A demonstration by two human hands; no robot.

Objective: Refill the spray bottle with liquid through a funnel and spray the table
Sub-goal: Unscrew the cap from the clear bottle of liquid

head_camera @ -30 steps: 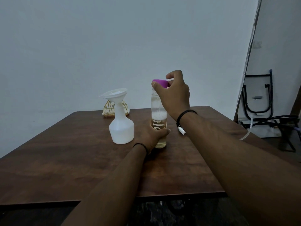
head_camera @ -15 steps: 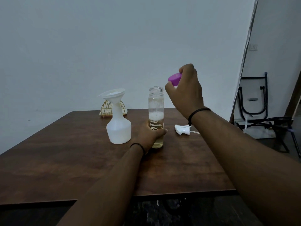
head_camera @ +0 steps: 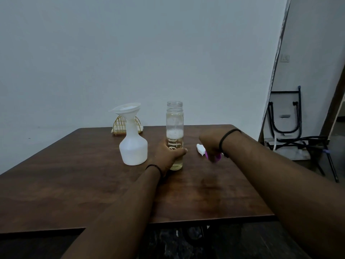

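Observation:
A white spray bottle (head_camera: 133, 149) stands on the brown table (head_camera: 74, 184) with a white funnel (head_camera: 127, 111) in its neck. To its right stands a tall clear bottle (head_camera: 174, 124), uncapped, with yellowish liquid and foam inside. My left hand (head_camera: 166, 156) grips the lower part of this bottle. My right hand (head_camera: 210, 144) is low over the table to the right, holding the purple cap (head_camera: 212, 157) under its fingers. The white spray head (head_camera: 200, 148) lies on the table just beside that hand, partly hidden by it.
A gold wire holder (head_camera: 121, 126) stands at the table's far edge behind the spray bottle. Folded black metal frames (head_camera: 285, 118) lean against the wall to the right of the table. A plain wall rises behind the table.
My right hand lifted the purple cap off the clear bottle, swung right and came down to the table beside the spray head. My left hand has kept its hold on the bottle.

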